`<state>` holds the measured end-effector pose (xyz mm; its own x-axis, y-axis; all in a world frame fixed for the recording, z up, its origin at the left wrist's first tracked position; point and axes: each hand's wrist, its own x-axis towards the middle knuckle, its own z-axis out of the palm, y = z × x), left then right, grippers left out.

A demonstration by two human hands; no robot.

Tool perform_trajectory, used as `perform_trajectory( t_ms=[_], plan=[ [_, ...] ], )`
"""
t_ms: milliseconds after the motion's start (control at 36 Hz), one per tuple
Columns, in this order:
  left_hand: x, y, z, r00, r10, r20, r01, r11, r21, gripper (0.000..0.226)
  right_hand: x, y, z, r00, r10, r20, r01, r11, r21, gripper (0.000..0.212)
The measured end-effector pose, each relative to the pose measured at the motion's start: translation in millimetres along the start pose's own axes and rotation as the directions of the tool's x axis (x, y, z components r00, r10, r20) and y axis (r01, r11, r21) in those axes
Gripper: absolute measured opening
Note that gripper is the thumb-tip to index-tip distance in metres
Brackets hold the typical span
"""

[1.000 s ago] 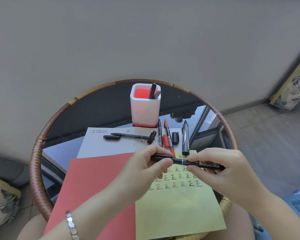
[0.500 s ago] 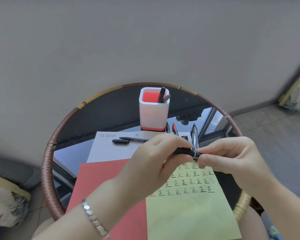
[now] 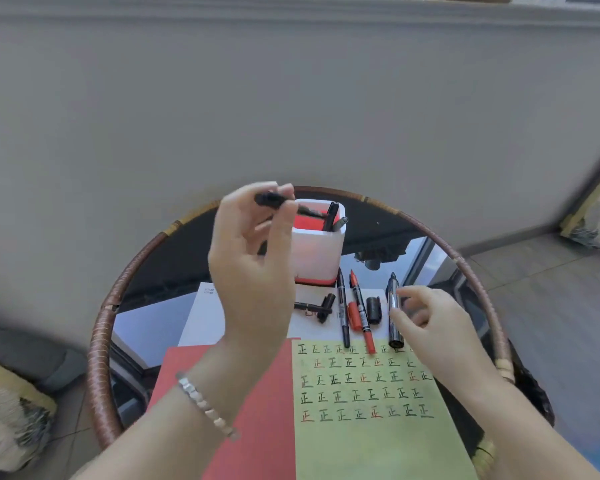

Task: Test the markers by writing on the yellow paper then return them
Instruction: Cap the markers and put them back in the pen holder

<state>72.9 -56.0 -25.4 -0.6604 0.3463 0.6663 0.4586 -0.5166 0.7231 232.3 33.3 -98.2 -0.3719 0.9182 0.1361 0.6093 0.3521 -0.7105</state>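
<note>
Now your round glass worktop (image 3: pixel 174 258) carries the yellow paper (image 3: pixel 378 441), already filled with rows of test marks, beside a red sheet (image 3: pixel 257 393). Behind them stands the white pen holder (image 3: pixel 317 256). Your left hand (image 3: pixel 253 268) is raised over it, fingers pinched on a black marker (image 3: pixel 274 199) that looks ready to drop in. Your right hand (image 3: pixel 426 320) hangs loosely open, fingertips touching the thick grey marker (image 3: pixel 394 311) lying uncapped near its cap (image 3: pixel 373 309). These markers are light, stiff and smooth, so pinch mid-barrel.
</note>
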Motion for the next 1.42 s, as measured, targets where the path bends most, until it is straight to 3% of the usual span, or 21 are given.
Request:
perform_trajectory(
  t_ms=[56,111,278,361,417,528,583,639,722,778,944,1000,1083,1139,1194,1222,1278,1333,1417],
  plan=[
    [13,-8,4,0.990,0.142,-0.003,-0.142,0.987,0.074,0.021,6,9,3,0.995,0.081,0.053,-0.072,0.985,-0.154,0.041],
    [23,-22,9,0.986,0.155,0.069,-0.165,0.969,0.184,0.017,9,13,6,0.985,0.146,0.093,-0.116,0.957,-0.266,0.045],
    [31,-63,22,0.930,-0.257,0.264,0.107,0.874,0.474,0.018,12,11,10,0.969,0.162,0.188,-0.109,0.958,-0.266,0.050],
    [30,-68,23,0.899,-0.316,0.303,0.103,0.826,0.555,0.026,13,5,10,0.955,0.162,0.248,-0.093,0.959,-0.268,0.060],
    [25,-66,23,0.913,-0.261,0.312,0.034,0.813,0.581,0.037,13,1,11,0.950,0.170,0.264,-0.093,0.955,-0.280,0.060],
    [2,-54,20,0.938,-0.006,0.347,-0.204,0.800,0.564,0.042,14,3,10,0.957,0.181,0.225,-0.123,0.961,-0.246,0.044],
    [-17,-49,20,0.903,0.048,0.428,-0.289,0.803,0.520,0.040,14,6,8,0.957,0.192,0.217,-0.150,0.969,-0.195,0.043],
    [-34,-45,23,0.835,-0.016,0.550,-0.314,0.808,0.499,0.042,13,11,1,0.961,0.191,0.200,-0.166,0.977,-0.137,0.047],
    [-49,-48,31,0.618,-0.215,0.756,-0.373,0.767,0.523,0.041,6,18,-13,0.966,0.187,0.177,-0.170,0.980,-0.108,0.041],
    [-51,-59,38,0.529,-0.313,0.789,-0.431,0.702,0.567,0.045,0,24,-21,0.970,0.178,0.168,-0.164,0.982,-0.094,0.035],
    [-48,-75,63,0.395,-0.528,0.752,-0.514,0.551,0.657,0.045,-13,42,-37,0.973,0.197,0.117,-0.195,0.980,-0.027,0.029],
    [-48,-79,67,0.386,-0.533,0.753,-0.535,0.535,0.653,0.042,-16,45,-42,0.976,0.192,0.105,-0.194,0.981,0.003,0.027],
    [-49,-78,70,0.430,-0.440,0.788,-0.552,0.563,0.615,0.042,-19,48,-47,0.979,0.182,0.092,-0.186,0.982,0.038,0.026],
    [-51,-68,68,0.513,-0.407,0.756,-0.384,0.679,0.626,0.041,-20,47,-49,0.982,0.170,0.081,-0.174,0.984,0.049,0.025],
    [-53,-55,65,0.601,-0.497,0.626,0.073,0.814,0.577,0.027,-22,47,-50,0.985,0.154,0.073,-0.158,0.986,0.055,0.024],
    [-52,-48,65,0.583,-0.600,0.548,0.347,0.793,0.500,0.017,-23,46,-50,0.986,0.147,0.072,-0.152,0.987,0.056,0.023],
    [-48,-41,61,0.488,-0.783,0.386,0.740,0.606,0.294,0.020,-23,46,-50,0.988,0.138,0.071,-0.142,0.988,0.058,0.023],
    [-44,-33,51,0.450,-0.829,0.332,0.830,0.525,0.187,0.031,-24,45,-49,0.989,0.126,0.071,-0.131,0.989,0.071,0.022],
    [-45,-18,31,0.556,-0.761,0.334,0.758,0.629,0.172,0.039,-26,40,-45,0.993,0.087,0.079,-0.094,0.992,0.082,0.018]
  ],
)
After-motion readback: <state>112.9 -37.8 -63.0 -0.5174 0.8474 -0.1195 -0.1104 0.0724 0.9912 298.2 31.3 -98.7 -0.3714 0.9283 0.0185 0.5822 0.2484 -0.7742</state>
